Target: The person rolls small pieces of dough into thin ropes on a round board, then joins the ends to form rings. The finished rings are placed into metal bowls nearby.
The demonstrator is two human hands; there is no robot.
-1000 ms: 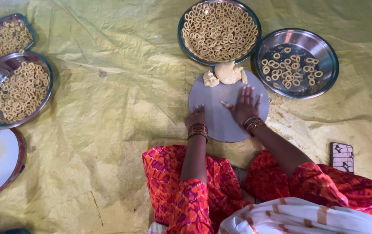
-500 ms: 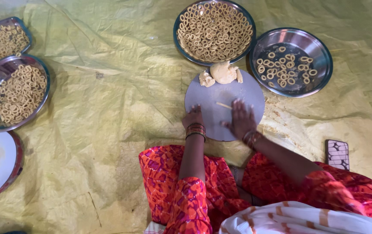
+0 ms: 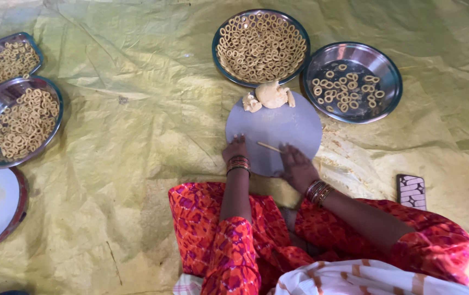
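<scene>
Head view: both flat open hands, left hand (image 3: 235,148) and right hand (image 3: 297,165), half-cover dough strip (image 3: 269,146).

One thing of this kind shows: a small rectangular phone (image 3: 411,191) lying flat on the yellow sheet (image 3: 136,136), to the person's right, just beside the orange patterned sleeve (image 3: 409,229). Its upper side is dark with a pale, blocky pattern. No packages, labels, signs or lit screens are visible.

Our wearer: orange-red patterned garment, bangles on both wrists.
We see red-gold bangles at left hand (image 3: 235,149), gold ones at right hand (image 3: 298,167); white orange-striped cloth below.
</scene>
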